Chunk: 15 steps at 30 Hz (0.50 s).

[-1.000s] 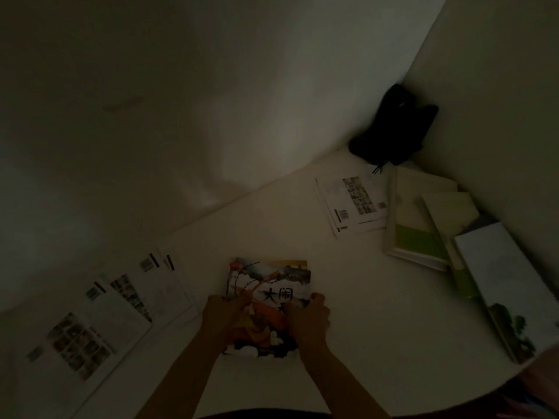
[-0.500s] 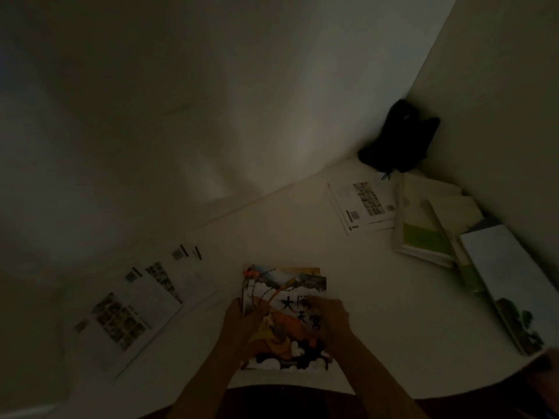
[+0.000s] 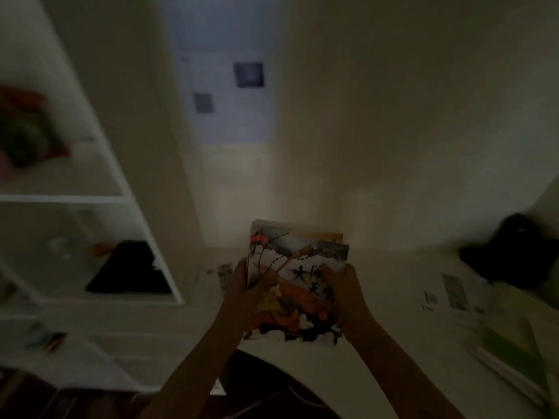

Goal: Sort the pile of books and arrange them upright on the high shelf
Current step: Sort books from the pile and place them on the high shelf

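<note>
— So where are the picture books point(image 3: 298, 285) now?

— Lifted off the white table point(image 3: 393, 343), which they lay flat on a second ago; tilted up between both hands, cover toward the camera.

— How do the hands hold them?

— Left hand point(image 3: 246, 290) grips the left edge, thumb across the cover. Right hand point(image 3: 344, 285) curls round the right edge.

— Anything else changed?

— The view has swung left: a white shelf unit point(image 3: 99, 201) now shows left of the books, with a dark flat thing point(image 3: 130, 269) on one board. The black bag point(image 3: 508, 252) sits far right of the books, green-covered books point(image 3: 511, 355) below it, printed sheets point(image 3: 450, 293) between.
</note>
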{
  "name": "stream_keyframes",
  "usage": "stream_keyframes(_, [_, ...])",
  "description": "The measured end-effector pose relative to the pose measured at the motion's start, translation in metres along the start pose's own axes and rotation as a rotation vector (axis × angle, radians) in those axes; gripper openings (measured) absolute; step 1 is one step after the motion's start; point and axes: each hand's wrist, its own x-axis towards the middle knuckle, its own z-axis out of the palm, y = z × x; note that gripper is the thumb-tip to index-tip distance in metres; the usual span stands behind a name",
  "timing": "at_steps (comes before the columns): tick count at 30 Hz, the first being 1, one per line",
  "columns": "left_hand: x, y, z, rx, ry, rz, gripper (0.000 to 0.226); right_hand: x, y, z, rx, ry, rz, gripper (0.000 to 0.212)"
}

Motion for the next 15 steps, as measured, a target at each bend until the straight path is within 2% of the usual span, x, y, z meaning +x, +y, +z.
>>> stream_keyframes(6, [-0.04,0.117,-0.063,0.01,0.203,0.385,0.028,-0.033,-0.11,0.072,0.015,-0.226,-0.228,0.019])
stream_keyframes(9, [-0.052,0.178,-0.091,0.007,0.279,0.58,0.022,-0.048,-0.17,0.105,0.06,-0.323,-0.315,0.016])
stream_keyframes(13, [-0.058,0.253,-0.118,0.013,0.38,0.782,0.014,-0.065,-0.26,0.146,0.042,-0.419,-0.569,0.03])
stream_keyframes(15, [-0.054,0.29,-0.129,-0.004,0.406,0.876,0.015,-0.073,-0.305,0.164,0.021,-0.432,-0.685,0.028])
